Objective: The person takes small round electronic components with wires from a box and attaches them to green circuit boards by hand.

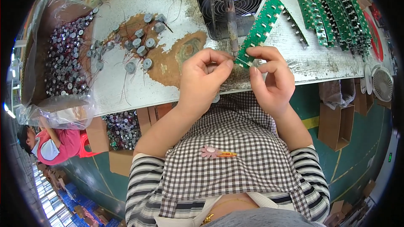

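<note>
Slanting beside the soldering iron (pixel 232 25), a circuit board (pixel 261 26) was pinched by the right hand (pixel 275 77); the left hand (pixel 203 75) was pinched tight, contents unclear.

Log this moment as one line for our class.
right hand: holds green circuit board | left hand: beside board's near end | beyond: black fan | left: cardboard box of small metal parts

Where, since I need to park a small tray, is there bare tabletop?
Front right: the tabletop between the right hand, lined-up green boards and the front edge. Behind the held board, a smaller patch beside the fan. Crowded: the left, with loose motors and a filled box.
</note>
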The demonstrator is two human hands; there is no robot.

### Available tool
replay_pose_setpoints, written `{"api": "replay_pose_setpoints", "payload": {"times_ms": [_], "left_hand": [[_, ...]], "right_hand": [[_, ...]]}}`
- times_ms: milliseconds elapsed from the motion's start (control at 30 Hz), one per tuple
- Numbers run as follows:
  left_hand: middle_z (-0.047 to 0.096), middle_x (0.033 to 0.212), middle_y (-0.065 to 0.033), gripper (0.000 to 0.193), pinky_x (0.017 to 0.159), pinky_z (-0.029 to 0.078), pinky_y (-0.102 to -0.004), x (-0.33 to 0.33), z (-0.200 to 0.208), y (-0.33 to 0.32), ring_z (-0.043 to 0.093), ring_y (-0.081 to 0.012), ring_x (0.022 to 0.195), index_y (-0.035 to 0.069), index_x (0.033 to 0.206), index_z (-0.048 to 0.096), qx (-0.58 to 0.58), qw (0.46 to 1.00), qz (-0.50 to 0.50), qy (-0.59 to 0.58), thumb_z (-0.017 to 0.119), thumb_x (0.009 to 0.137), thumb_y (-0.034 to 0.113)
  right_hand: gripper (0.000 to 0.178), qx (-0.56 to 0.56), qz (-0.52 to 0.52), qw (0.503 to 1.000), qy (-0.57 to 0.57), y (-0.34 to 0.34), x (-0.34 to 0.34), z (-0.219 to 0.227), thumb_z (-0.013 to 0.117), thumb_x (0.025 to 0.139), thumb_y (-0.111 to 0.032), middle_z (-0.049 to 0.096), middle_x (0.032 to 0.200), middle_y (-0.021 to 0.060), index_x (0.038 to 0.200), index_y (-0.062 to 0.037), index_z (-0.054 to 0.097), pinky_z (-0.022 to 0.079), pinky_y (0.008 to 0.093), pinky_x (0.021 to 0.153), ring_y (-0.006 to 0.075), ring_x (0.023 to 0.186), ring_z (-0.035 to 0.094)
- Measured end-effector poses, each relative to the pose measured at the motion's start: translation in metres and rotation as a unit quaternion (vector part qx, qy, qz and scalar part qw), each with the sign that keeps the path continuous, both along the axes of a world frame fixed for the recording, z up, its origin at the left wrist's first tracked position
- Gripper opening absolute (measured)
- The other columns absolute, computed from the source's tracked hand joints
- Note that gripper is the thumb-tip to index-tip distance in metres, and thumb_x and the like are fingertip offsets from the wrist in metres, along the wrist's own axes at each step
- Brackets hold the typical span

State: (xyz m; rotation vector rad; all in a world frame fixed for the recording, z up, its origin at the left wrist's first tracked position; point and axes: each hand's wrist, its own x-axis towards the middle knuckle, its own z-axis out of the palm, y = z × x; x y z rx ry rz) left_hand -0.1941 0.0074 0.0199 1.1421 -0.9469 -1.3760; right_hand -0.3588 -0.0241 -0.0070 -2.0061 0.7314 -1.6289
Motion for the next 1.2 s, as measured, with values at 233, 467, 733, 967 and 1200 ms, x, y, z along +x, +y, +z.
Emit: {"api": "replay_pose_setpoints", "payload": {"times_ms": [233, 467, 733, 967, 1200], "left_hand": [[0.063, 0.095, -0.0079, 0.007, 0.066, 0.047, -0.0192, 0.000, 0.003, 0.004, 0.056, -0.0055, 0.076, -0.003, 0.085, 0.059, -0.011, 1.000, 0.003, -0.018, 0.062, 0.084, 0.002], [0.063, 0.095, -0.0081, 0.007, 0.066, 0.047, -0.0194, 0.001, 0.000, 0.004, 0.056, -0.0055, 0.075, -0.004, 0.086, 0.058, -0.010, 1.000, -0.001, -0.029, 0.061, 0.084, 0.002], [0.063, 0.092, -0.0068, 0.007, 0.066, 0.047, -0.0197, 0.000, 0.002, 0.004, 0.057, -0.0053, 0.075, -0.003, 0.085, 0.057, -0.032, 0.997, 0.007, -0.063, 0.061, 0.085, 0.003], [0.063, 0.088, -0.0047, 0.006, 0.063, 0.045, -0.0184, -0.003, 0.001, -0.005, 0.055, -0.0036, 0.072, -0.003, 0.084, 0.057, -0.077, 0.996, 0.028, -0.036, 0.061, 0.084, 0.002], [0.063, 0.084, -0.0028, 0.006, 0.055, 0.039, -0.0161, -0.003, -0.008, 0.004, 0.048, -0.0003, 0.064, -0.002, 0.081, 0.058, -0.074, 0.993, 0.037, -0.082, 0.062, 0.082, 0.001]], "right_hand": [[0.020, -0.018, 0.008, 1.000, 0.009, 0.006, -0.002, -0.003, 0.065, 0.070, 0.007, 0.063, 0.098, 0.0217, 0.076, -0.0007, 0.048, 0.049, 0.0349, 0.071, 0.0302, 0.082, 0.061], [0.018, 0.012, -0.001, 1.000, 0.002, 0.008, -0.001, -0.002, 0.063, 0.072, 0.008, 0.063, 0.097, 0.0213, 0.076, -0.0002, 0.048, 0.049, 0.0340, 0.070, 0.0292, 0.081, 0.061], [0.017, 0.012, 0.010, 1.000, 0.000, 0.009, -0.001, -0.007, 0.064, 0.072, 0.008, 0.064, 0.095, 0.0202, 0.076, 0.0004, 0.049, 0.050, 0.0328, 0.069, 0.0281, 0.082, 0.062], [0.017, -0.016, -0.013, 1.000, 0.010, 0.003, 0.003, 0.001, 0.064, 0.072, 0.009, 0.064, 0.094, 0.0197, 0.077, 0.0005, 0.049, 0.050, 0.0335, 0.068, 0.0286, 0.079, 0.062], [0.017, 0.004, -0.005, 1.000, 0.007, 0.013, 0.001, -0.007, 0.064, 0.072, 0.009, 0.063, 0.094, 0.0196, 0.077, 0.0003, 0.051, 0.049, 0.0337, 0.067, 0.0284, 0.079, 0.061]]}}
